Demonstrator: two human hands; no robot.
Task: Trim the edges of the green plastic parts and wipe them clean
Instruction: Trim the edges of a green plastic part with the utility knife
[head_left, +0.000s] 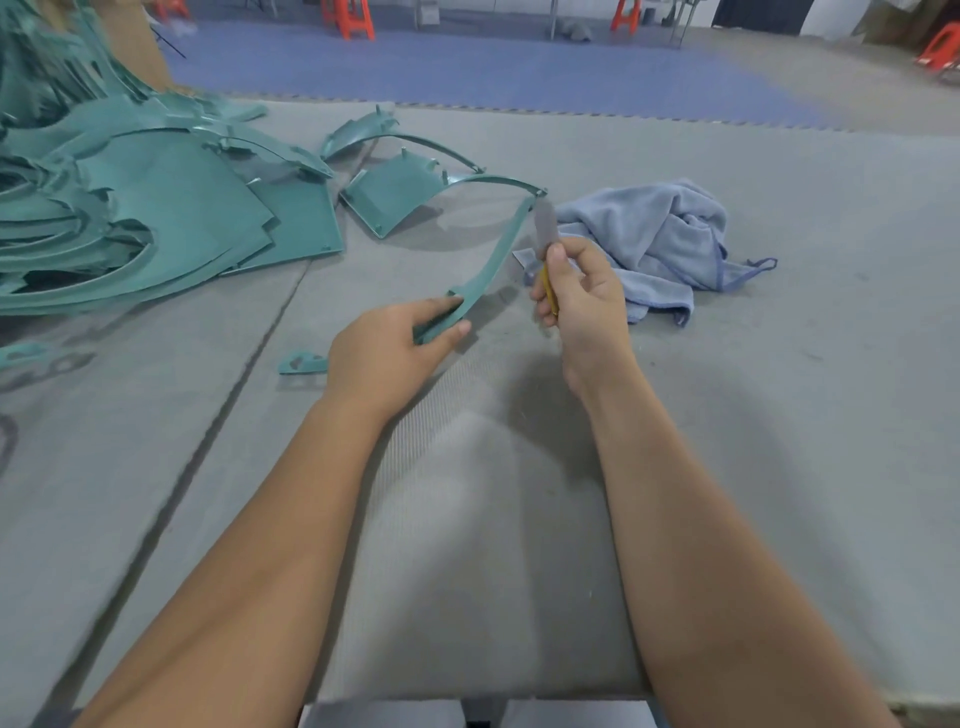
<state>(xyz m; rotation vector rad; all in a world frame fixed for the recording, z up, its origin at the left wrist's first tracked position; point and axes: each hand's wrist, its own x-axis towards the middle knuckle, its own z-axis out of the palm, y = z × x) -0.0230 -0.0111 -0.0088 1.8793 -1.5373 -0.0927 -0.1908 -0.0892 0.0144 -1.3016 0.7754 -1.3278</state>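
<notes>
The step in hand looks like trimming the long edge of a green plastic part (498, 244), a curved strip rising toward twelve o'clock from the left hand (387, 353), which pinches its near end between thumb and curled fingers. To do it well, the strip should be held taut and the blade drawn lightly along the edge, away from the gripping fingers. The right hand (576, 296), at three o'clock of the strip, curls round a yellow-handled knife (545, 234), blade up beside the strip. Both forearms reach forward over the grey mat (779, 415).
</notes>
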